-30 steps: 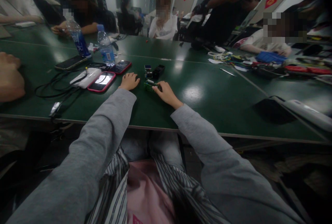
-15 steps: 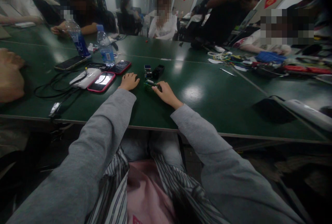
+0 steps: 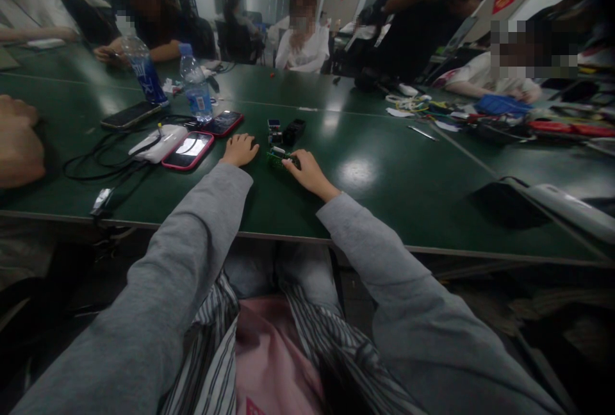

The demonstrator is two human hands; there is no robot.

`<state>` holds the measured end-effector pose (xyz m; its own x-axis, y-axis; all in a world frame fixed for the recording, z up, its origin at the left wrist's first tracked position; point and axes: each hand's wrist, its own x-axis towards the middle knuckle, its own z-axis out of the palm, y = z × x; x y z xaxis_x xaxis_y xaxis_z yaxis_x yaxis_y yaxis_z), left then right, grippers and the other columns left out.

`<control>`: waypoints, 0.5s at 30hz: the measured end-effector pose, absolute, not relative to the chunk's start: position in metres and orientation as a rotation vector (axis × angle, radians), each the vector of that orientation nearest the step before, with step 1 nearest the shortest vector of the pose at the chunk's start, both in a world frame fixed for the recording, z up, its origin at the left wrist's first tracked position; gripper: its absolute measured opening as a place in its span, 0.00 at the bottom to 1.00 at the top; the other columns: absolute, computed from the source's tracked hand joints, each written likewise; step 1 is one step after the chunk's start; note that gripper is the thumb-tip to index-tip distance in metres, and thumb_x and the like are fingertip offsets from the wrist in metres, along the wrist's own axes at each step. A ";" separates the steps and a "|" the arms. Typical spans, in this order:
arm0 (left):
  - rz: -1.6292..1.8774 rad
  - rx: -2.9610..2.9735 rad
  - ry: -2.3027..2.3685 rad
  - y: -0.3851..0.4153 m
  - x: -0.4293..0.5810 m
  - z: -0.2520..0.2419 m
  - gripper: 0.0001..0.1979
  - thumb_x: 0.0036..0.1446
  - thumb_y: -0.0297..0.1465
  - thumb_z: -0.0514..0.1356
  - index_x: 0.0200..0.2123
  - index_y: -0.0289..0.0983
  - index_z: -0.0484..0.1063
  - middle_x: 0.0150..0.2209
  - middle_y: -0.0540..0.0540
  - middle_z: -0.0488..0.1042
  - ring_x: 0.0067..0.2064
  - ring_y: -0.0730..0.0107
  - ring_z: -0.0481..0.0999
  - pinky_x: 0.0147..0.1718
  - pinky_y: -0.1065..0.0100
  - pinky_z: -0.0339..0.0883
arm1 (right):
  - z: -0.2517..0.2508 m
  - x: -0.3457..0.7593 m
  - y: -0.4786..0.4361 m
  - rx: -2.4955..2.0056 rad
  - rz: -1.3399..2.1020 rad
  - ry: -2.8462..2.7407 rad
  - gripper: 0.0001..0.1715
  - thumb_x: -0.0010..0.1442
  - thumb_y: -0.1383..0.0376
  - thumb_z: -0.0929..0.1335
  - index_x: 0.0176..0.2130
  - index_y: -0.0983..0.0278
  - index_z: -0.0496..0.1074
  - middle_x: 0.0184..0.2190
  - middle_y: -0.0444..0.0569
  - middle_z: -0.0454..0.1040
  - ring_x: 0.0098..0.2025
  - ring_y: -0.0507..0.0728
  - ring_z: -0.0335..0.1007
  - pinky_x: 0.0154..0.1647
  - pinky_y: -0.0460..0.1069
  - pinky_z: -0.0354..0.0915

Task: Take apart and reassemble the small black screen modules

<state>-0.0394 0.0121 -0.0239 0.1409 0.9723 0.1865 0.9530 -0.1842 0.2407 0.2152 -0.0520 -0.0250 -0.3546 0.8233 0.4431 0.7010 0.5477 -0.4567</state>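
My right hand [image 3: 310, 171] is closed on a green circuit board [image 3: 275, 159], thumb over its near side, just above the green table [image 3: 269, 213] or resting on it; I cannot tell which. To the left, my left hand [image 3: 240, 148] lies on the tabletop with its fingers spread and nothing in it. Beyond the board sit a small module with a dark screen [image 3: 273, 125] and a black casing [image 3: 294, 131]. Left of my left hand lies a phone in a red case [image 3: 188, 151], its screen lit. Another red-edged phone [image 3: 223, 123] lies behind it.
A white box with cables [image 3: 158, 144], a dark phone [image 3: 131, 116] and two plastic bottles [image 3: 196, 91] stand or lie left. Tangled wires [image 3: 423, 106] and a tweezer-like metal tool [image 3: 423, 133] are at right. A black-and-white device [image 3: 514, 203] lies near right. Another person's hand [image 3: 19, 139] rests at far left.
Both my hands and the circuit board stay nearly where they were. The other person's hand at far left has shifted slightly.
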 end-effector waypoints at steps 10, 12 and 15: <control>0.450 2.318 1.963 0.010 -0.039 -0.022 0.30 0.71 0.45 0.45 0.70 0.40 0.62 0.72 0.40 0.59 0.73 0.47 0.55 0.70 0.45 0.50 | -0.024 0.215 -0.053 -1.230 0.244 -2.152 0.23 0.71 0.46 0.63 0.45 0.63 0.70 0.43 0.56 0.73 0.45 0.63 0.67 0.47 0.58 0.64; 0.453 2.314 1.963 0.009 -0.038 -0.021 0.29 0.71 0.44 0.46 0.69 0.40 0.62 0.72 0.40 0.59 0.73 0.46 0.55 0.70 0.44 0.50 | -0.024 0.215 -0.053 -1.230 0.243 -2.150 0.24 0.71 0.45 0.63 0.45 0.63 0.71 0.44 0.56 0.73 0.45 0.63 0.67 0.47 0.58 0.64; 0.467 2.309 1.987 0.008 -0.036 -0.021 0.29 0.71 0.44 0.46 0.69 0.41 0.62 0.72 0.40 0.60 0.73 0.47 0.55 0.70 0.44 0.50 | -0.024 0.214 -0.053 -1.230 0.236 -2.147 0.25 0.71 0.44 0.62 0.45 0.62 0.71 0.44 0.57 0.74 0.45 0.64 0.67 0.48 0.58 0.64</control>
<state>-0.0364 0.0075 -0.0206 0.1234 0.9743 0.1883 0.9561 -0.1675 0.2405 0.2144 -0.0534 -0.0239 -0.3534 0.8242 0.4425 0.7085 0.5447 -0.4487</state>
